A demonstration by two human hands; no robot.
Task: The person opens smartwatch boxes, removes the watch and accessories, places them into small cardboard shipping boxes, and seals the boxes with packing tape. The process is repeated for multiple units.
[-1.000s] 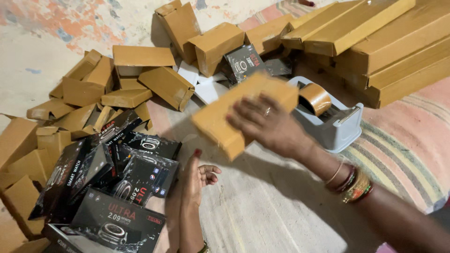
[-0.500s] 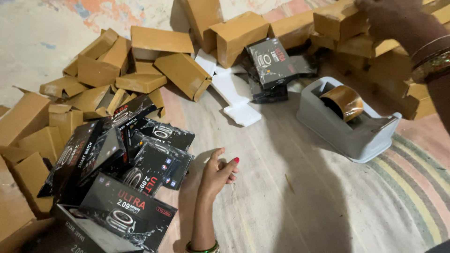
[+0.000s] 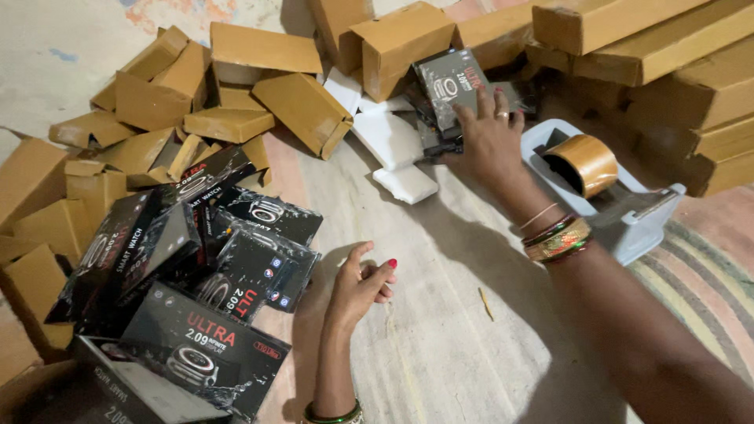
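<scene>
Left hand (image 3: 363, 284) rests empty on the floor, fingers loosely apart, black boxes (image 3: 196, 267) at its nine o'clock. Right hand (image 3: 488, 137), grip spread on the black box (image 3: 452, 88) at twelve o'clock; a careless pull could topple the leaning cartons (image 3: 393, 39).

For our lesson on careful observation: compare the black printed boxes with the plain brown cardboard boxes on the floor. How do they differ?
The black boxes are glossy, with pictures and print; the brown cardboard boxes are plain and matte. The black boxes sit in one pile near the left hand, while the brown ones spread widely, some with open flaps. The right hand touches one black box. Both kinds are rectangular and jumbled at angles.
</scene>
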